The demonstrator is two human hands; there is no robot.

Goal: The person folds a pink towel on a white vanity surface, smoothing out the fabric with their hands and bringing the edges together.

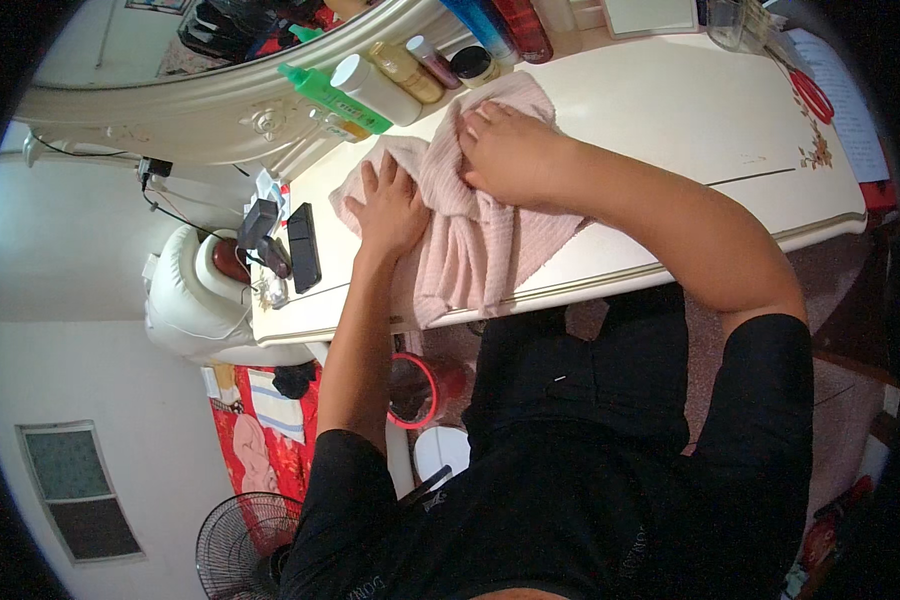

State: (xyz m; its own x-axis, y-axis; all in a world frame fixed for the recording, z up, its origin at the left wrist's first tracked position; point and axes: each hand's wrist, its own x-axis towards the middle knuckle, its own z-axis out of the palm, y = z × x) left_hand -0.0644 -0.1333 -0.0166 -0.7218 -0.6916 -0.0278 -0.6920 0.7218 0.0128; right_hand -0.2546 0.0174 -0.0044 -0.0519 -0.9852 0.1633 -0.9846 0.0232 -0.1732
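A pink ribbed towel (469, 259) lies partly folded on a cream dressing table, and its lower end reaches the front edge. Flat on the towel's left part rests my left hand (391, 210), fingers spread. My right hand (511, 154) is farther back and to the right, its fingers curled onto a bunched fold. Some fingertips of the right hand sink into the cloth, so their grip is partly hidden.
Behind the towel stand a green bottle (337, 97), a white bottle (375, 90) and a black-lidded jar (474, 66). A black smartphone (304, 247) lies at the left. Red-handled scissors (811, 96) are at the right. Below is a red-rimmed bin (431, 390).
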